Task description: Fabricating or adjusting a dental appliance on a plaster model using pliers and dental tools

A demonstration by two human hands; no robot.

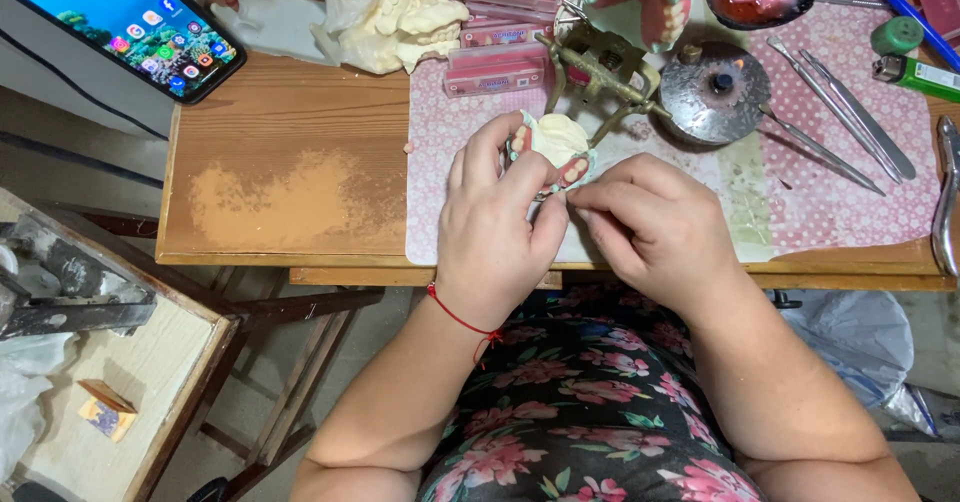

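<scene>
My left hand (497,224) grips a white plaster dental cast (556,144) with pink wax and small teeth along its rim, held just above the pink patterned mat (450,207). My right hand (652,224) has its fingertips pinched together at the cast's lower right edge, touching the wax; whatever small thing it pinches is hidden. A red thread bracelet circles my left wrist.
A metal articulator (600,67) with a wax denture stands behind the cast. Nearby lie pink tooth-card boxes (495,70), plaster casts (400,22), a round metal dish (714,92), metal instruments (850,112), a lighter (918,77), pliers (946,202) and a phone (130,17). The wooden table edge (290,257) runs below.
</scene>
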